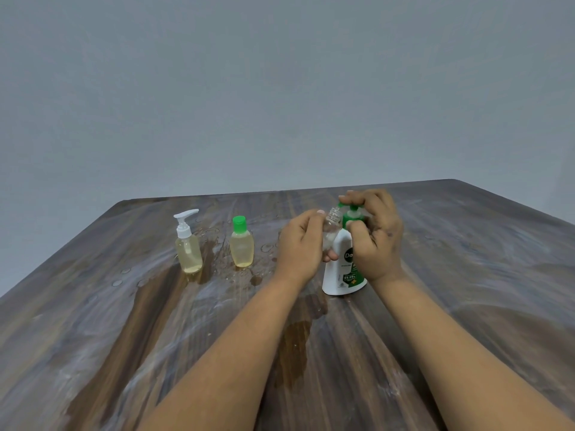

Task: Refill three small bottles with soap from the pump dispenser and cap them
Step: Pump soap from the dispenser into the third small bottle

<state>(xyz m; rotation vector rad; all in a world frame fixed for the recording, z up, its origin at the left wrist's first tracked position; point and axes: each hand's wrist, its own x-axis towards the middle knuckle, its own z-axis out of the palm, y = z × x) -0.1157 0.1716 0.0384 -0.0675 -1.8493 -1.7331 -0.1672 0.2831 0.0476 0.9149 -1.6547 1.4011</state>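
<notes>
Head view: both hands work at the soap dispenser on a wet wooden table.

The white pump dispenser [342, 269] with its green pump head stands upright on the table [466, 275]. The right hand [375, 234] curls over the pump head from above, fingers on top and thumb against its neck. The left hand [300, 244], just left of the dispenser, grips a clear small bottle [331, 225], uncapped and tilted with its threaded mouth toward the pump's spout. Well left of the dispenser stands a green-capped bottle [241, 244] of yellowish liquid; farther left again, a white-pump bottle [187, 244] with the same liquid. Water patches [292, 353] lie on the table around them.
</notes>
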